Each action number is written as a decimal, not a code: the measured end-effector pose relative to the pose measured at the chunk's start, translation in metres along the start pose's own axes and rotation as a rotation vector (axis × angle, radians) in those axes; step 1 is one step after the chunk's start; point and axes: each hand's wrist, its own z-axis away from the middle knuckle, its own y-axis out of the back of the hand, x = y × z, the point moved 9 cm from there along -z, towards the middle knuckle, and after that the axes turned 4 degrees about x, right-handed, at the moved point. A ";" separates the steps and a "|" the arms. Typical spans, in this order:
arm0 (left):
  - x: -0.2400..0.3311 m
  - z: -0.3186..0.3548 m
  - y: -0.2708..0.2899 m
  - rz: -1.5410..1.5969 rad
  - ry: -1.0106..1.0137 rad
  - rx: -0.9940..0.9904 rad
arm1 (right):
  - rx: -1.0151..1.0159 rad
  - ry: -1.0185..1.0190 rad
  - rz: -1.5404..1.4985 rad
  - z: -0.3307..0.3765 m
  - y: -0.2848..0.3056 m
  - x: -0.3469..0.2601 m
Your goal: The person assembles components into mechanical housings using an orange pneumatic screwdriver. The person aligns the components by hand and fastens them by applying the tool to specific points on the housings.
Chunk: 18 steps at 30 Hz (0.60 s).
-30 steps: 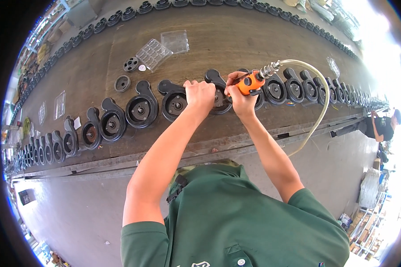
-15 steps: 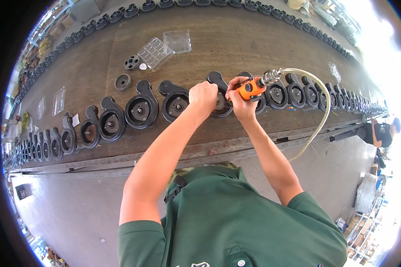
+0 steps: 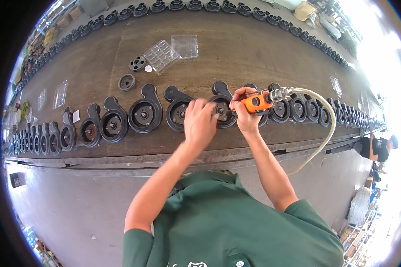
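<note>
My right hand [image 3: 245,116] is closed on an orange air tool [image 3: 258,103] with a metal coupling and a clear hose [image 3: 327,113]. The tool is beside a round black housing [image 3: 225,116] with an arm sticking up from its rim and a small shaft in its middle. My left hand [image 3: 200,122] is a little smeared by motion, its fingers loosely apart, and nothing shows in it. It overlaps the right edge of the neighbouring black housing [image 3: 176,116]. Whether its fingertips touch either part cannot be made out.
More black housings [image 3: 145,115] run along the near side of the long brown table [image 3: 245,53], with another row [image 3: 194,5] at its far edge. Clear plastic trays [image 3: 162,56], a black ring [image 3: 126,82] and a holed disc [image 3: 137,63] lie behind. A person [image 3: 381,147] stands far right.
My left hand has come back toward me from the housing, and its closed fingers have loosened. My right hand still holds the air tool beside the housing. The view has shifted slightly.
</note>
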 end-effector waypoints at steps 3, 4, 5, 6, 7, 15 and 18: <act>-0.032 0.072 -0.031 0.374 0.562 -0.188 | 0.015 -0.045 -0.105 -0.013 -0.020 0.001; -0.039 0.089 -0.045 0.565 0.837 -0.236 | 0.010 -0.012 -0.094 -0.018 -0.026 0.005; -0.038 0.108 -0.062 0.758 1.110 -0.282 | 0.030 -0.018 -0.095 -0.020 -0.029 0.008; -0.040 0.112 -0.076 0.829 1.182 -0.298 | 0.023 -0.030 -0.094 -0.021 -0.030 0.009; -0.052 0.108 -0.086 0.745 1.116 -0.261 | 0.012 -0.042 -0.099 -0.021 -0.037 0.011; -0.081 0.094 -0.118 0.581 1.051 -0.190 | -0.008 -0.061 -0.100 -0.022 -0.034 0.026; -0.088 0.095 -0.124 0.606 1.079 -0.155 | -0.062 -0.072 -0.084 -0.022 -0.033 0.030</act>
